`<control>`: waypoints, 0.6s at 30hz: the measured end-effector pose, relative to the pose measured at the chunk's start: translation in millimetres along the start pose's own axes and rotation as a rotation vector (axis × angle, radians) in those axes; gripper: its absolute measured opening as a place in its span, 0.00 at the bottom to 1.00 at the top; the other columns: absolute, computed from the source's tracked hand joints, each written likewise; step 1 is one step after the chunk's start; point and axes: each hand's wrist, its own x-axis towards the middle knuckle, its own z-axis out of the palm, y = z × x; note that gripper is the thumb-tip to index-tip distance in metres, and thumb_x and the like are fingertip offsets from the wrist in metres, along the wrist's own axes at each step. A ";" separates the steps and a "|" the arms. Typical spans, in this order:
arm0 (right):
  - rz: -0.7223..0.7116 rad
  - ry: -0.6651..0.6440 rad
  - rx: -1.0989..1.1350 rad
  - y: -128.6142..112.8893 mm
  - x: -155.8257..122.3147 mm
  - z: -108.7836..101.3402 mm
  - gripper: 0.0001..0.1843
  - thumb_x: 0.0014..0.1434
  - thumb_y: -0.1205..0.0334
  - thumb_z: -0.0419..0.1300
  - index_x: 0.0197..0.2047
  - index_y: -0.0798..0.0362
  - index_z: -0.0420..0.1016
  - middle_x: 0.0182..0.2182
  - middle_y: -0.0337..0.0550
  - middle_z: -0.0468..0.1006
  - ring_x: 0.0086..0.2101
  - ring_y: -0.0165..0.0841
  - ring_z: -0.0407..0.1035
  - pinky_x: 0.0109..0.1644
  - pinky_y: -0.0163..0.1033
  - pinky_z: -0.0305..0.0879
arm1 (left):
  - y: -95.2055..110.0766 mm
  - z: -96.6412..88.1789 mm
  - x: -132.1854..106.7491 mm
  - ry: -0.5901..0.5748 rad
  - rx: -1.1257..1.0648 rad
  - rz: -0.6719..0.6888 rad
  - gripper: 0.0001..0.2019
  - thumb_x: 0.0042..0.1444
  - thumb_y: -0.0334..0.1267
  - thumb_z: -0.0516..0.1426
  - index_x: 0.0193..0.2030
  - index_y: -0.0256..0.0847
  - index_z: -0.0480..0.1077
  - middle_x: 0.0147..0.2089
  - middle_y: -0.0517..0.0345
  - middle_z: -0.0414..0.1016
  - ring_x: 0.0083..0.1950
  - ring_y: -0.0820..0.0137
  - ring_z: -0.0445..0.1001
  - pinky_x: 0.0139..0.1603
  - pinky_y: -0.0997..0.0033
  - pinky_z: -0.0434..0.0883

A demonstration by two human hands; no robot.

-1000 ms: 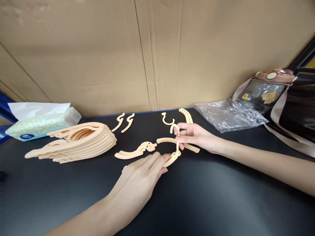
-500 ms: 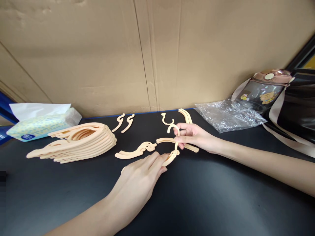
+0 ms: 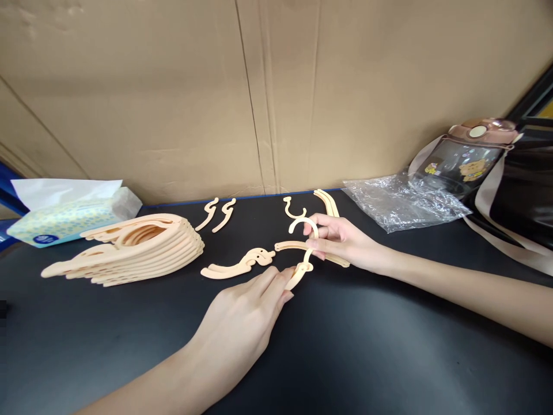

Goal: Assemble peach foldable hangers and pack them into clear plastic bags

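Right grip [image 3: 333,238] pinches hook [image 3: 305,220], edge [image 3: 259,197] beyond.

The pale hook [image 3: 315,229] in the right hand [image 3: 341,241] now turns its curve broader to view, its free tip farther toward nine o'clock. Its joint with the curved arm [image 3: 296,278] in the left hand [image 3: 249,308] also sits slightly nine-o'clockward.

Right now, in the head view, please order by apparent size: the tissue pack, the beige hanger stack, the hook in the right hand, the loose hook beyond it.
1. Beige hanger stack
2. Tissue pack
3. Hook in right hand
4. Loose hook. It lies farther back, so the two hooks' true order is unsure.
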 end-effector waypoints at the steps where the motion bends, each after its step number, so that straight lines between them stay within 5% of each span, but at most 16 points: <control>1: -0.006 0.009 -0.008 -0.6 -0.3 0.6 0.11 0.63 0.55 0.59 0.41 0.50 0.62 0.22 0.31 0.67 0.19 0.23 0.53 0.22 0.31 0.47 | -0.3 -0.1 0.0 -0.001 0.011 0.003 0.15 0.70 0.34 0.40 0.54 0.36 0.63 0.34 0.60 0.73 0.30 0.69 0.76 0.25 0.71 0.70; 6: 0.004 0.028 -0.040 -3.5 -1.5 2.2 0.10 0.64 0.57 0.57 0.46 0.51 0.64 0.22 0.30 0.68 0.18 0.21 0.51 0.20 0.30 0.45 | -1.0 0.5 0.3 0.009 0.030 0.000 0.16 0.70 0.34 0.41 0.58 0.36 0.62 0.35 0.60 0.74 0.30 0.69 0.77 0.25 0.70 0.71; 10: -0.012 0.031 -0.023 -3.4 -0.2 1.8 0.17 0.63 0.59 0.58 0.54 0.51 0.66 0.22 0.31 0.68 0.22 0.24 0.59 0.25 0.31 0.52 | -0.3 0.9 0.6 -0.018 -0.012 -0.021 0.16 0.70 0.34 0.41 0.57 0.36 0.63 0.35 0.60 0.74 0.30 0.69 0.77 0.26 0.70 0.70; 18: -0.035 0.001 -0.032 -2.5 0.3 0.8 0.17 0.63 0.60 0.58 0.54 0.54 0.65 0.22 0.31 0.70 0.24 0.25 0.64 0.26 0.32 0.53 | -2.3 1.7 -2.3 -0.051 -0.154 -0.090 0.15 0.69 0.34 0.42 0.57 0.41 0.64 0.37 0.60 0.74 0.33 0.69 0.76 0.29 0.73 0.67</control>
